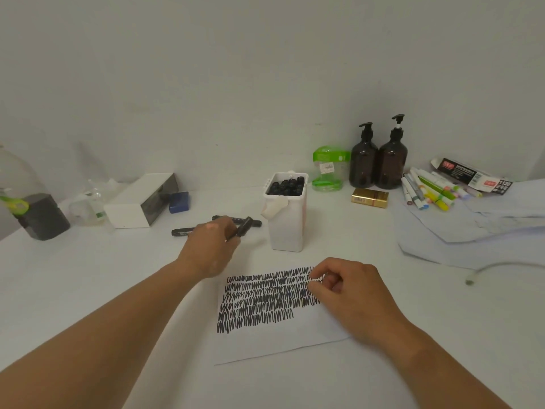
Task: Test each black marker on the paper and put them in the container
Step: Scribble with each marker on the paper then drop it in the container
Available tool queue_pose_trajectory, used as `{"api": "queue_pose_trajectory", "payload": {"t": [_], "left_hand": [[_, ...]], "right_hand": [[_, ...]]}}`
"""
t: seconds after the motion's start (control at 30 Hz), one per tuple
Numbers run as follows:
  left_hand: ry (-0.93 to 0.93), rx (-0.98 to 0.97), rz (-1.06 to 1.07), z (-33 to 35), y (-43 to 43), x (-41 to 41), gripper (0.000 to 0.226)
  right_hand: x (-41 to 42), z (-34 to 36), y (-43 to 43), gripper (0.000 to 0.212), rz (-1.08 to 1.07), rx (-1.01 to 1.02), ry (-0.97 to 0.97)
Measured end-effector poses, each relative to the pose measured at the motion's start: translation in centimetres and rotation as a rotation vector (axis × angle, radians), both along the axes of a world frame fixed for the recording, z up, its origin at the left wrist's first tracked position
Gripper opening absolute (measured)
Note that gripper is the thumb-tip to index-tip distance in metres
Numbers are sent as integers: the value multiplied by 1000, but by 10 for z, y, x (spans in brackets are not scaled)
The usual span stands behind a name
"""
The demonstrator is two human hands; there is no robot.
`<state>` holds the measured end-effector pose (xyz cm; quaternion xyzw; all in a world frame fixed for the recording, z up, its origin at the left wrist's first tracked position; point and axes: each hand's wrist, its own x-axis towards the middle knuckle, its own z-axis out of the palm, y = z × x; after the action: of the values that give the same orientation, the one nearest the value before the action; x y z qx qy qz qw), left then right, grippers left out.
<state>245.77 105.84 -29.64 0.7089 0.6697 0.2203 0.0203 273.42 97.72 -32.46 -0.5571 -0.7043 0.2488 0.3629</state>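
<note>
Grips black marker (244, 227) in left fingers (228, 231); needs upright drop into container (287, 228) just right. Curls right fingers (317, 287) on paper (265, 343), hold unclear.

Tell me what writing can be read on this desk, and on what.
"120": end of the black marker carton, far right.
Carton's other print, label on the gold box, sticker on the green-lidded jar, print on the black markers: too blurred to read.

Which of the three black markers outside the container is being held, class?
The tilted marker gripped by the left hand, just left of the white container. The far-left marker and the rear marker lie flat on the table.
</note>
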Motion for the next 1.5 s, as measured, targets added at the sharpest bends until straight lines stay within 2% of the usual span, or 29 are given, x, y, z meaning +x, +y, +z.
{"api": "queue_pose_trajectory", "payload": {"t": [0.07,0.17,0.23,0.3,0.33,0.43,0.5,0.67,0.73,0.83,0.93,1.0,1.1,1.23,1.33,1.4,1.43,1.5], "left_hand": [[-343,-38,-8,9,-25,4,16],[-965,-169,-114,11,-67,14,24],[-1277,-226,-159,3,-88,22,32],[-1469,-256,-181,-6,-101,32,39],[-1527,-269,-197,-10,-105,36,43],[-1606,-303,-241,-16,-109,41,47],[-1520,-286,-246,-16,-111,38,41],[-618,-40,-317,-23,-120,37,35],[-425,23,-418,-25,-122,42,33],[-379,28,-540,-21,-124,50,31],[-377,-15,-604,-21,-126,56,43],[-337,-3,-575,-24,-127,57,45],[-315,73,-528,-27,-127,57,35],[-303,104,-500,-24,-126,58,28],[-285,113,-482,-25,-126,56,36],[-294,107,-489,-25,-127,58,34],[-297,99,-484,-26,-127,58,33],[-291,95,-423,-27,-125,58,49]], "right_hand": [[-2,2,-3,8,8,5,-5],[-6,7,-7,4,55,12,29],[-10,10,-13,23,151,-16,82],[-15,11,-18,40,242,-76,84],[-17,9,-20,42,278,-101,79],[-22,9,-20,24,278,-113,162],[-19,10,-18,20,228,-108,258],[-18,11,-17,13,202,-119,443],[-22,12,-19,10,217,-129,503],[-30,13,-24,9,271,-152,516],[-39,11,-29,6,317,-171,516],[-42,10,-30,5,315,-189,523],[-41,13,-29,13,340,-228,574],[-39,16,-29,10,380,-243,641],[-37,14,-29,9,391,-198,600],[-37,13,-29,9,364,-134,575],[-37,13,-28,9,327,-101,585],[-31,15,-22,14,203,-68,682]]}}
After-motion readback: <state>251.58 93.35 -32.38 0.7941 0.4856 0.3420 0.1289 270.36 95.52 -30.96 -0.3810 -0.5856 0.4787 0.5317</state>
